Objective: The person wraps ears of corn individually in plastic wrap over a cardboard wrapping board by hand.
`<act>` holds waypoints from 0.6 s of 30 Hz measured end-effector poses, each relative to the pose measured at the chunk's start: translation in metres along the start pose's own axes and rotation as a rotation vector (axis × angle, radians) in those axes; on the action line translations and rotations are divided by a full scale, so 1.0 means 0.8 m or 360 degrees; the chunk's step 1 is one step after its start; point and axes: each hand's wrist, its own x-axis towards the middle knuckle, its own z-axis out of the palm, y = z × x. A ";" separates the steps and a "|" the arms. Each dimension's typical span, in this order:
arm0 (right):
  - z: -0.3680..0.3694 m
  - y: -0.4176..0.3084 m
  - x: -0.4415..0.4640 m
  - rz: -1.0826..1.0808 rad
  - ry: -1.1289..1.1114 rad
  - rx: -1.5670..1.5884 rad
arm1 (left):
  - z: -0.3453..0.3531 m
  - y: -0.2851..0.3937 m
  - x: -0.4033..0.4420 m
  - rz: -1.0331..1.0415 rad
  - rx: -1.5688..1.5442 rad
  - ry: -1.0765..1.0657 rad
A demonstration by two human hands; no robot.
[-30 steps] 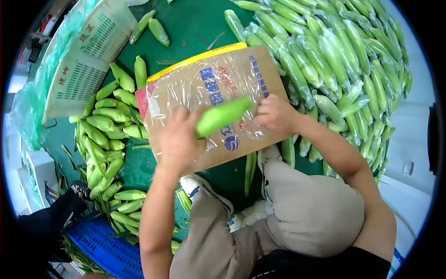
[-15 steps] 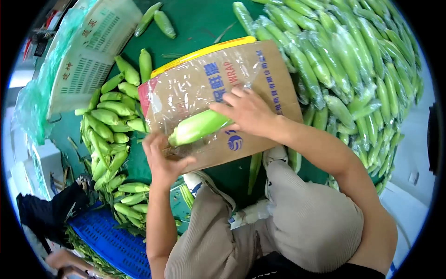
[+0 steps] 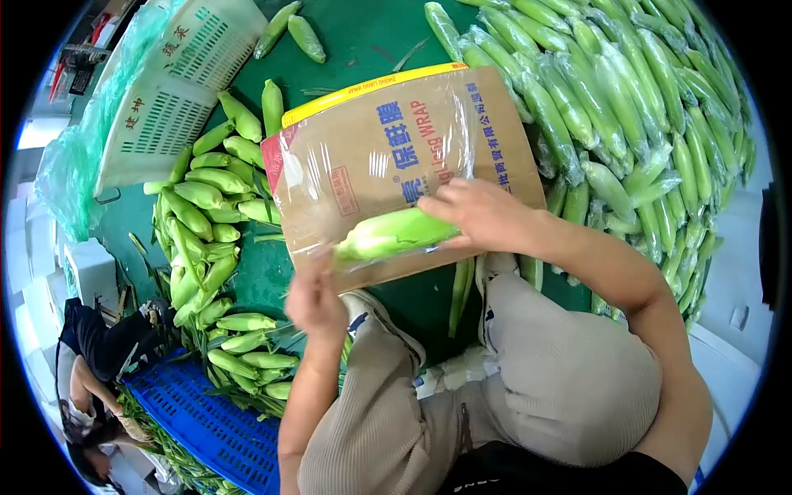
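A pale green ear of corn in its husk lies on its side across the lower part of a cardboard box. Clear plastic film clings about the ear and shines on the box top. My right hand grips the thicker right end of the corn, its fingers bent over the top. Close to the tip at the left, my left hand is smeared by motion. Its fingers are drawn in, but whether they hold film there I cannot make out.
Several unwrapped corn ears are heaped on the left, beside a white crate. A large pile of film-wrapped corn fills the right. A blue basket stands lower left, near another person. The floor is green.
The corn has turned slightly flatter, with less film lying loose over the box print. My left hand was spread with its thumb out; now it is lower and its fingers are drawn in.
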 end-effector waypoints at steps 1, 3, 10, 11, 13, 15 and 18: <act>0.004 -0.003 0.003 -0.0032 -0.0068 0.0014 | 0.006 0.012 -0.003 -0.0002 0.0065 -0.0176; -0.001 -0.004 0.013 -0.0015 -0.0053 -0.0049 | 0.033 0.016 0.003 0.0498 0.0472 -0.0347; -0.013 0.035 0.072 -0.0028 0.0703 -0.0174 | 0.050 0.024 0.178 0.0545 0.1225 -0.0307; -0.026 0.039 0.084 -0.0055 0.0590 -0.0219 | 0.051 0.019 0.211 0.0601 0.1290 -0.0213; -0.037 0.057 0.110 -0.0096 0.0494 -0.0336 | 0.047 0.021 0.266 0.0531 0.1120 0.0008; -0.032 0.077 0.131 -0.0098 0.0517 -0.0454 | 0.055 0.030 0.267 0.0362 0.0632 -0.0030; -0.029 0.089 0.142 -0.0031 0.0360 -0.0151 | 0.059 0.039 0.225 0.0636 0.0728 -0.0236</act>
